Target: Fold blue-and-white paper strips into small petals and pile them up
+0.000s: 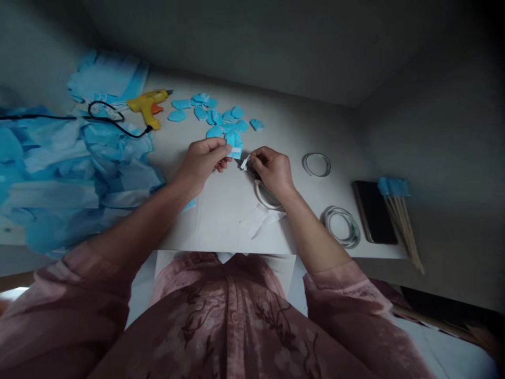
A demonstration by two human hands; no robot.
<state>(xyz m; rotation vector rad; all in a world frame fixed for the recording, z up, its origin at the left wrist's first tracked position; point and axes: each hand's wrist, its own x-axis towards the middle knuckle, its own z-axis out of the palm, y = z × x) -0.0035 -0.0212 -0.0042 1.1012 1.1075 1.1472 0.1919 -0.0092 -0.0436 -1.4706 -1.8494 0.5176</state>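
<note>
My left hand [204,161] is closed in a pinch on a small blue paper piece [235,144] with a white strip along its lower edge. My right hand [272,169] is closed too, pinching a short white strip [245,162] just to the right of that piece. Under my right wrist lies a white tape roll [265,196]. Both hands hover over the white table [221,221], a little in front of several cut blue paper pieces [215,116].
A yellow glue gun [149,104] with a black cord lies at the back left, beside a big heap of blue paper [59,168]. Two tape rings [316,164] [341,225], a dark phone [373,211] and blue-tipped wooden sticks [398,210] lie to the right. White scraps [260,218] lie near the front edge.
</note>
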